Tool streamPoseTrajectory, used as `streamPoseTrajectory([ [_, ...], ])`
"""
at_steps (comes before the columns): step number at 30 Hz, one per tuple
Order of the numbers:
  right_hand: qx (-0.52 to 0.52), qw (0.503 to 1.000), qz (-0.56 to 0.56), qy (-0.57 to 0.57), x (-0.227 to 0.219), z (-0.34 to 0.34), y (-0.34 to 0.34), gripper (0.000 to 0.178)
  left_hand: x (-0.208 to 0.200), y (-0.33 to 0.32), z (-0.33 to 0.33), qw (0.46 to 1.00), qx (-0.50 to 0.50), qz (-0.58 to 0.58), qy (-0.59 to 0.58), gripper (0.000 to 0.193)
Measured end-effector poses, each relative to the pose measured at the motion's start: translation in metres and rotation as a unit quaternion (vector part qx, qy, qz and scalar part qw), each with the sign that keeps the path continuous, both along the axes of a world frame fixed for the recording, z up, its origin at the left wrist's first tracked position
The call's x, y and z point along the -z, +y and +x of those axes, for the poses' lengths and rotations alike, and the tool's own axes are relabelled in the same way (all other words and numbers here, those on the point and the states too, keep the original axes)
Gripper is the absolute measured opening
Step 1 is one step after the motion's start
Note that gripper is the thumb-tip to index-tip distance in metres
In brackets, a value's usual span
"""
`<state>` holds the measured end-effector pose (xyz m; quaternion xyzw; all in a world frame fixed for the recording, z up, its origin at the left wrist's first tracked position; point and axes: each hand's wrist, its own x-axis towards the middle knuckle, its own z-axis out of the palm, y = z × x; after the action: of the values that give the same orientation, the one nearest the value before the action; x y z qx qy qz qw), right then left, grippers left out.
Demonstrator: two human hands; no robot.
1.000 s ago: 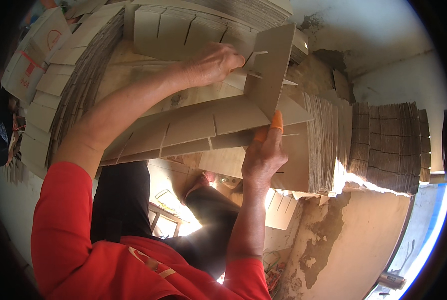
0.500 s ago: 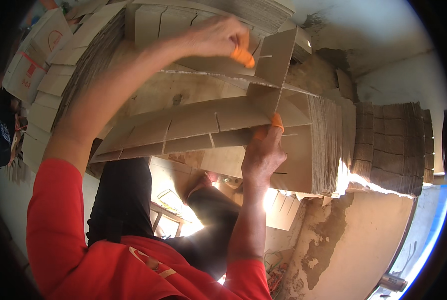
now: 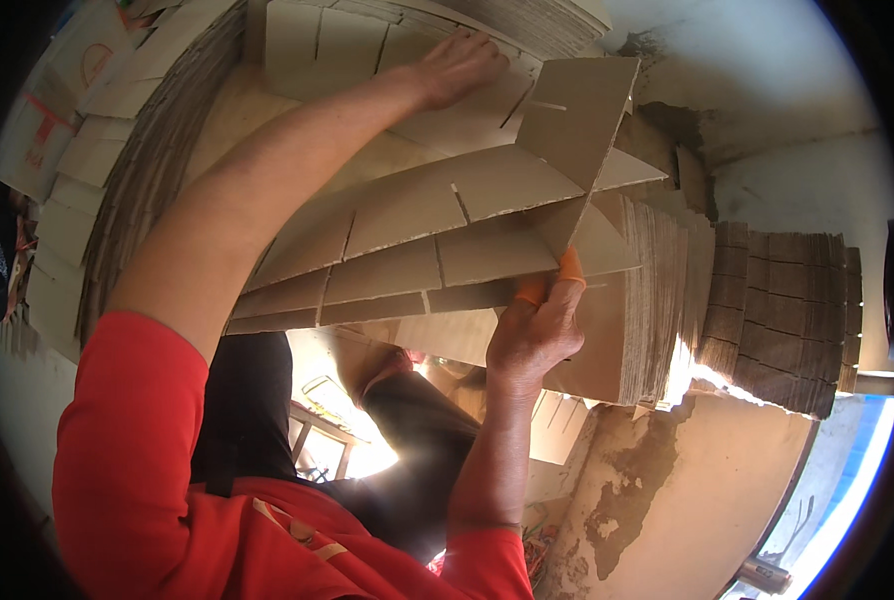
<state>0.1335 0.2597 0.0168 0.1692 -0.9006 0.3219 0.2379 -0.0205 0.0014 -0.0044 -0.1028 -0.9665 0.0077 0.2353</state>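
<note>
My right hand (image 3: 535, 335), with orange covers on thumb and finger, pinches the lower end of an upright cardboard cross piece (image 3: 579, 110). Long slotted cardboard strips (image 3: 397, 215) run leftward from that piece, fanned one above another and joined to it at their right ends. Farther off, my left hand (image 3: 464, 68) reaches over them, its fingers bent over the top edge of a slotted cardboard strip (image 3: 452, 125) by the far stack. Its fingertips are partly hidden.
A far stack of cardboard sheets (image 3: 527, 25) stands at the back. More stacked cardboard (image 3: 162, 160) lines the left side, beside a white printed carton (image 3: 62, 110). Cardboard bundles (image 3: 777, 310) stand at the right, before a peeling wall (image 3: 687, 500). My legs (image 3: 417, 440) are below.
My left hand has moved away from the joined pieces to the far strip. Another long strip now shows fitted in the cross piece. My right hand keeps its grip, shifting slightly.
</note>
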Motion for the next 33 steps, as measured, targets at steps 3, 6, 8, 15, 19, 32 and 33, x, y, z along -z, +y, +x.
streamPoseTrajectory([
  [3, -0.006, 1.0, -0.005, 0.007, -0.002, 0.001, 0.0, 0.048, 0.002, -0.003, 0.001, 0.999, 0.002, 0.016, 0.039, 0.02],
  [6, -0.011, 1.0, -0.001, 0.017, -0.006, 0.002, 0.0, 0.047, -0.001, -0.009, 0.005, 0.998, 0.026, 0.015, 0.049, 0.023],
  [8, -0.012, 1.0, 0.012, 0.024, -0.006, 0.004, 0.0, 0.045, 0.002, -0.009, 0.009, 0.999, 0.007, 0.014, 0.048, 0.023],
  [15, -0.028, 0.999, 0.02, 0.022, -0.007, 0.008, 0.001, 0.038, -0.019, 0.006, 0.022, 0.998, 0.048, 0.05, -0.008, 0.02],
  [19, -0.011, 0.996, 0.064, 0.053, -0.007, 0.007, 0.0, 0.034, -0.027, 0.013, 0.031, 0.989, 0.105, 0.108, -0.001, 0.013],
  [32, -0.023, 0.991, 0.126, 0.024, -0.026, 0.017, 0.002, 0.04, -0.037, 0.019, 0.054, 0.97, 0.093, 0.224, -0.028, 0.012],
  [33, -0.026, 0.991, 0.133, 0.012, -0.026, 0.017, 0.003, 0.039, -0.04, 0.022, 0.056, 0.965, 0.108, 0.238, -0.016, 0.014],
])
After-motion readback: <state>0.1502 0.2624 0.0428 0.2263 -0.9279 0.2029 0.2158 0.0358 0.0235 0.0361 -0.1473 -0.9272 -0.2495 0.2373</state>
